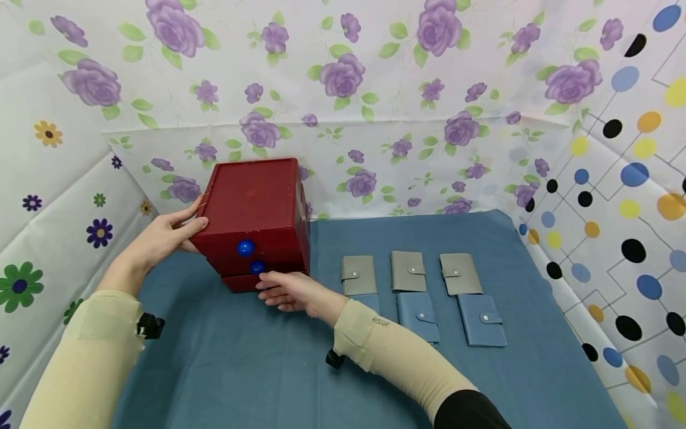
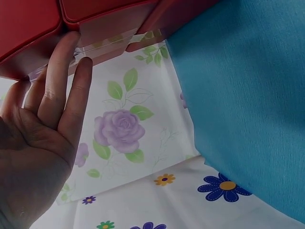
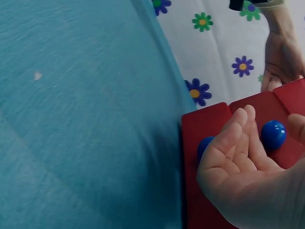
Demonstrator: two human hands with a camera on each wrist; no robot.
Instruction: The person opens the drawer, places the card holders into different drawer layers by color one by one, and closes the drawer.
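A red box with small drawers (image 1: 252, 196) stands at the back left of the cloth. Its front carries an upper blue knob (image 1: 246, 248) and a lower blue knob (image 1: 258, 267). My left hand (image 1: 166, 235) holds the box at its left side, thumb over the top front corner. In the left wrist view its fingers (image 2: 56, 81) reach up against the red side. My right hand (image 1: 297, 292) is right at the lower knob, fingers loosely bent and thumb apart. In the right wrist view those fingers partly cover the lower knob (image 3: 204, 145).
Right of the box lie grey snap-closure card holders (image 1: 408, 271) in a row, with blue ones (image 1: 482, 320) in front of them. A blue cloth (image 1: 257, 369) covers the table. Flowered sheets (image 1: 300, 77) and a dotted sheet (image 1: 632, 202) enclose it.
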